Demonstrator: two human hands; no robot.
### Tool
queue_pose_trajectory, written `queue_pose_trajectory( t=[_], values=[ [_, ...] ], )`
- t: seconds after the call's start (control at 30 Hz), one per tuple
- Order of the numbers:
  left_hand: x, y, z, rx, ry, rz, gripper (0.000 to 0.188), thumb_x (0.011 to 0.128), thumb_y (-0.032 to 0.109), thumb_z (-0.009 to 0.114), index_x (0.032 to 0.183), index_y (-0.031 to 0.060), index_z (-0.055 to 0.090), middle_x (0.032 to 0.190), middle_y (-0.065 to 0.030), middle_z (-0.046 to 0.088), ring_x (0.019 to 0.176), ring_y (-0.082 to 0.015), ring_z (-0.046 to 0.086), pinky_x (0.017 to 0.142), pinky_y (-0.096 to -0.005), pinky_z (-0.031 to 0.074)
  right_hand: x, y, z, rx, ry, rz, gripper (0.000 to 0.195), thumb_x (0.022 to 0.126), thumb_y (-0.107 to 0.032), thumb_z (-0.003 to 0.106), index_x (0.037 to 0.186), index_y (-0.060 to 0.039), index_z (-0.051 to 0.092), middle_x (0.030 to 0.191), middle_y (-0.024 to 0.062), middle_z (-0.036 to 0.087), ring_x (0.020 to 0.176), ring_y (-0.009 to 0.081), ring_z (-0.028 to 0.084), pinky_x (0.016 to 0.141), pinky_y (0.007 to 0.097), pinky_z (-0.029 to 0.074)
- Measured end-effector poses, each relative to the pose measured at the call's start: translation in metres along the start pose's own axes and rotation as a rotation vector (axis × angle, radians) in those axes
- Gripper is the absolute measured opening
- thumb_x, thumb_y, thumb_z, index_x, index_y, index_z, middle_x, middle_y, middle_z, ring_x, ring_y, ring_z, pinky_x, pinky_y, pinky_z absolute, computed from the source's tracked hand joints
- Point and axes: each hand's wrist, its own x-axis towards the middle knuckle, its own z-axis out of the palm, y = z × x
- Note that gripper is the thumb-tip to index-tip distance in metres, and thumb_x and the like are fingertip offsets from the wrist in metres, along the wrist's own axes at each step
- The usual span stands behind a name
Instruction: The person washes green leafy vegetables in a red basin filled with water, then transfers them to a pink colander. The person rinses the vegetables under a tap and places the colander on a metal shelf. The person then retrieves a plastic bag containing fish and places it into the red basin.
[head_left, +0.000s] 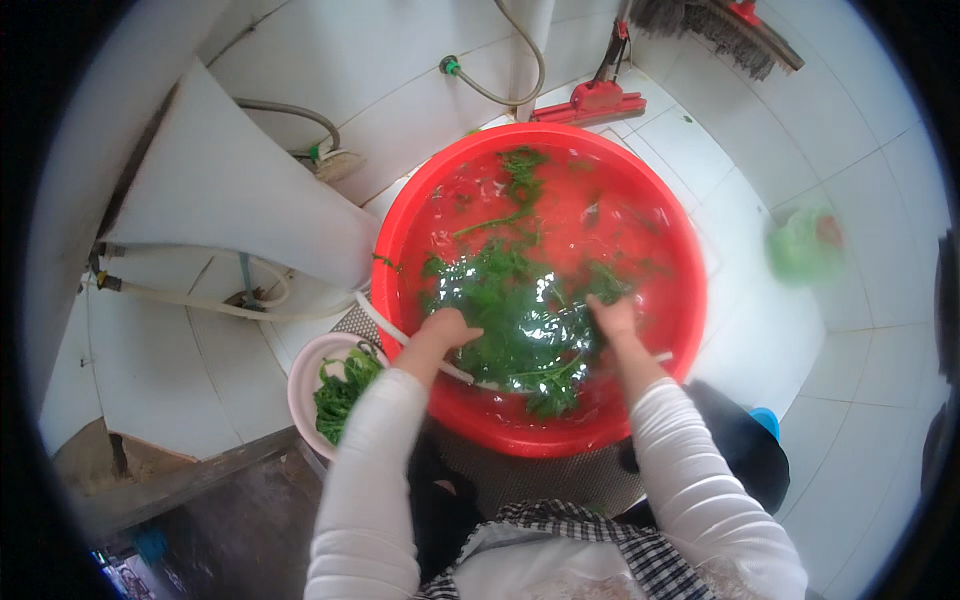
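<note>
A big red plastic tub (540, 444) full of water stands in front of me. A mass of leafy greens (502, 300) floats in it, with loose sprigs near the far side. My left hand (450, 328) is at the left edge of the mass, thumb pointing inward. At the right edge, my right hand (615, 316) dips among the leaves. Water and leaves hide most of the fingers of both hands, so their grip cannot be made out. A white hose (386, 322) crosses the tub's left rim and ends near my left wrist.
Left of the tub, a pale pink basin (300, 390) holds more greens. A red sponge mop (596, 101) leans behind; a broom (739, 34) is at upper right. A wall hose (541, 67) hangs nearby. A blurred green object (804, 247) is to the right.
</note>
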Motion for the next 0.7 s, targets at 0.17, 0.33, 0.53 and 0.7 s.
queue_pose_trajectory(
  t=[0.17, 0.33, 0.53, 0.7],
  values=[
    [0.061, -0.010, 0.105, -1.025, 0.403, -0.045, 0.076, 0.063, 0.025, 0.075, 0.122, -0.0035, 0.035, 0.112, -0.0146, 0.053, 0.097, -0.0264, 0.054, 0.081, -0.0343, 0.044, -0.030, -0.070, 0.061, 0.321, -0.450, 0.152, 0.055, 0.064, -0.030, 0.074, 0.094, 0.0124, 0.057, 0.092, 0.0191, 0.061, 0.084, 0.0243, 0.060, 0.074, 0.0317, 0.046],
    [0.046, 0.044, 0.116, -1.596, 0.065, 0.015, 0.052, 0.071, 0.005, 0.060, 0.119, 0.0040, 0.043, 0.105, -0.0102, 0.054, 0.092, -0.0236, 0.054, 0.076, -0.0346, 0.045, -0.034, -0.090, 0.052, 0.468, -0.666, 0.007, 0.033, 0.072, -0.014, 0.066, 0.096, 0.0072, 0.058, 0.086, 0.0136, 0.062, 0.072, 0.0197, 0.059, 0.064, 0.0322, 0.048],
    [0.025, 0.025, 0.107, -1.558, 0.036, -0.027, 0.045, 0.069, -0.004, 0.050, 0.114, 0.0042, 0.049, 0.102, -0.0083, 0.056, 0.089, -0.0235, 0.055, 0.075, -0.0364, 0.045, -0.009, -0.092, -0.016, 0.250, -0.439, -0.358, 0.035, 0.071, -0.019, 0.067, 0.099, 0.0004, 0.059, 0.093, 0.0155, 0.062, 0.086, 0.0226, 0.059, 0.075, 0.0333, 0.045],
    [0.020, 0.005, 0.098, -0.910, 0.561, -0.226, 0.040, 0.071, 0.004, 0.053, 0.111, 0.0034, 0.052, 0.103, -0.0088, 0.057, 0.092, -0.0217, 0.054, 0.078, -0.0318, 0.043, 0.002, -0.032, -0.027, 0.128, -0.102, -0.100, 0.038, 0.067, -0.026, 0.068, 0.091, 0.0024, 0.061, 0.088, 0.0200, 0.062, 0.084, 0.0283, 0.061, 0.072, 0.0352, 0.047]
  ],
)
